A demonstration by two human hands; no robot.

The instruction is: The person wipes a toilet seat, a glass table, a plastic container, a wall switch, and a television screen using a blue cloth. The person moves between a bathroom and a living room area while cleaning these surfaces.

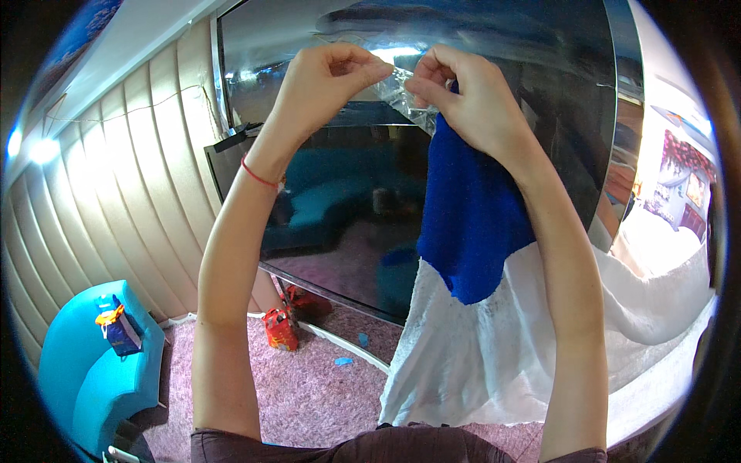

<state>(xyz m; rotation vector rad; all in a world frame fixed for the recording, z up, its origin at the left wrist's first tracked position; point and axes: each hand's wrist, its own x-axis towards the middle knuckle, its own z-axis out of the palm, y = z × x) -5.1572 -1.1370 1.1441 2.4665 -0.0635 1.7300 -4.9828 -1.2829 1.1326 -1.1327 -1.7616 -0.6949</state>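
Observation:
Both hands are raised at the top middle of the view. My left hand [333, 81], a red string on its wrist, has thumb and finger pinched together at the edge of a crumpled piece of clear plastic film [399, 95]. My right hand [472, 87] is closed close by, with the film between the two hands. A royal-blue cloth [474, 214] hangs down from the right hand, its lower end rounded and loose. Fingers hide the cloth's top edge. Whether the right fingers grip the film as well is hard to tell.
A large glossy dark screen [341, 202] stands right behind the hands. White fabric [474, 353] is draped below the blue cloth and to the right. On the pink shag carpet [312, 393] are a red bag [279, 330] and a blue scrap [343, 361]. A turquoise armchair [75, 359] holds a dark blue bag [121, 335].

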